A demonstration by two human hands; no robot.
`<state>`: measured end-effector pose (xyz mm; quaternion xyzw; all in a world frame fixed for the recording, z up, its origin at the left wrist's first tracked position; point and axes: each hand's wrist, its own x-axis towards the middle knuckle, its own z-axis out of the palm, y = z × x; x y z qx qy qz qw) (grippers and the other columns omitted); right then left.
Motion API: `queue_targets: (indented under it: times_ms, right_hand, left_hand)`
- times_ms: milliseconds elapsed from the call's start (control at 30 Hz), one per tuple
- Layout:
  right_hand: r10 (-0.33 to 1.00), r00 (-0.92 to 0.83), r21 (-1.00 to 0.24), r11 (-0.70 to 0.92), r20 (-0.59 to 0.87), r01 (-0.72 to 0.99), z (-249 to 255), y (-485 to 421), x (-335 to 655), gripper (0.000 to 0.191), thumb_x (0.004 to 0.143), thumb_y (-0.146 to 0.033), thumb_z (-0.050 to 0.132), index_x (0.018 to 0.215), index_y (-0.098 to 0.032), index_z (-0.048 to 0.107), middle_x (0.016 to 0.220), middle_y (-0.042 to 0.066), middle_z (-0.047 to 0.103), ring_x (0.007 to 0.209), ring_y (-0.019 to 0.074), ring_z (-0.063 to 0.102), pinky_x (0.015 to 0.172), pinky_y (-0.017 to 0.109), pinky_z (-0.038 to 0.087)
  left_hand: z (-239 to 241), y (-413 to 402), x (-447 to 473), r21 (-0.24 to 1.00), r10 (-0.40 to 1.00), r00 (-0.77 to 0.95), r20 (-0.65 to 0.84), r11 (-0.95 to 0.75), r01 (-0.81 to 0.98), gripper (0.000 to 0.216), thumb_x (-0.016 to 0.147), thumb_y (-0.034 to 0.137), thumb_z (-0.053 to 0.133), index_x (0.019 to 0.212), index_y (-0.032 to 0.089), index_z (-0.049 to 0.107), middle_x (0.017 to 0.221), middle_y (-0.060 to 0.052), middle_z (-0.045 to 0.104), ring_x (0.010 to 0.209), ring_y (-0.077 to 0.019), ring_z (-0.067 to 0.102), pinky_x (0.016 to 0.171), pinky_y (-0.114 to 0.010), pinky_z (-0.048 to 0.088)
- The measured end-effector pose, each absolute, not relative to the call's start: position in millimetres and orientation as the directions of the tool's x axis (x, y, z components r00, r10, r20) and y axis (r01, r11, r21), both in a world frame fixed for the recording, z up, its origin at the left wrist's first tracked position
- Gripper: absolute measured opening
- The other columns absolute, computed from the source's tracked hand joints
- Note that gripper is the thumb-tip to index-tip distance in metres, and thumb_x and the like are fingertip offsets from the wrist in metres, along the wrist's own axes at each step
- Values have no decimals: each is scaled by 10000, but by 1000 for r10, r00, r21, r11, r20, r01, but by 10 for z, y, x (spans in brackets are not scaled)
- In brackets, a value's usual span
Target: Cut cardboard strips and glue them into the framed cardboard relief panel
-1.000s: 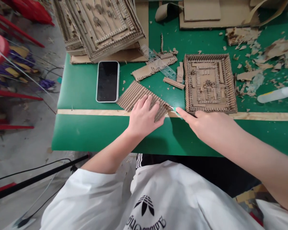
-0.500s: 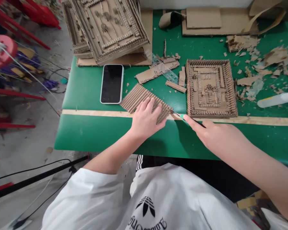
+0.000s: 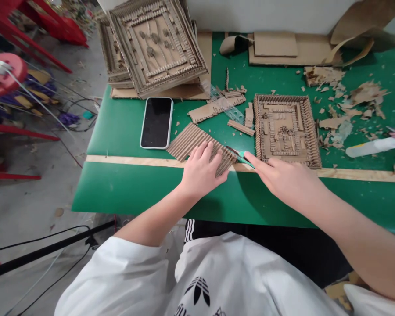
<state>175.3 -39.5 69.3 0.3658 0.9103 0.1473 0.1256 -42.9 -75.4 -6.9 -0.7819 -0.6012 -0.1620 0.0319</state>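
Note:
My left hand (image 3: 202, 173) lies flat with fingers spread on a piece of corrugated cardboard (image 3: 187, 138), its ridges facing up. In my right hand (image 3: 283, 175) is a slim craft knife (image 3: 242, 154) with green and black parts. Its dark tip reaches over the right edge of the ridged piece, close to my left fingers. Just beyond my right hand stands a square cardboard frame model (image 3: 311, 131) with layered ridged walls. A phone (image 3: 156, 123) with a dark screen lies left of the ridged piece.
Stacked cardboard models (image 3: 158, 44) stand at the back left. Loose strips (image 3: 217, 107) and a clear ruler (image 3: 235, 115) lie mid-table. Torn paper scraps (image 3: 365, 96) and a white glue bottle (image 3: 375, 147) are at right. A wooden strip (image 3: 134, 161) crosses the green table (image 3: 134, 186).
The knife tip has moved left and farther over the ridged piece, with its handle turned. My left hand stays on the cardboard. The whole view has shifted slightly.

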Motion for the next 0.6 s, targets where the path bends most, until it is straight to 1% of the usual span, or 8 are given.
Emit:
queue_targets:
  times_ms: [133, 333, 467, 600]
  right_hand:
    - [713, -647, 304, 701, -271, 646, 690, -346, 1638, 565, 908, -252, 393, 1447, -372, 272, 716, 14, 577, 494, 60, 508, 504, 238, 71]
    - [696, -575, 262, 706, -429, 658, 772, -353, 1530, 605, 911, -208, 355, 1478, -337, 189, 790, 52, 600, 595, 109, 600, 496, 228, 111]
    - [691, -521, 249, 692, -501, 678, 845, -333, 1417, 606, 915, -202, 313, 1488, -319, 157, 803, 67, 601, 626, 133, 612, 491, 210, 178]
    - [686, -497, 245, 686, -532, 685, 885, -356, 1406, 663, 885, -151, 322, 1494, -316, 117, 846, 75, 603, 632, 133, 608, 499, 197, 237]
  left_hand:
    - [-67, -752, -439, 147, 929, 234, 287, -284, 948, 464, 842, 445, 515, 1131, 99, 627, 1256, -225, 567, 1200, -369, 519, 979, -477, 458]
    - [-67, -756, -429, 121, 925, 235, 298, -281, 952, 475, 836, 447, 519, 1132, 94, 632, 1249, -223, 573, 1190, -373, 529, 972, -469, 467]
    - [-71, -753, -426, 105, 920, 235, 314, -280, 954, 475, 830, 450, 520, 1125, 97, 640, 1237, -220, 580, 1186, -370, 535, 969, -465, 471]
    - [-76, -752, -430, 117, 925, 221, 308, -268, 956, 479, 822, 454, 531, 1133, 107, 640, 1241, -211, 580, 1190, -365, 532, 977, -459, 467]
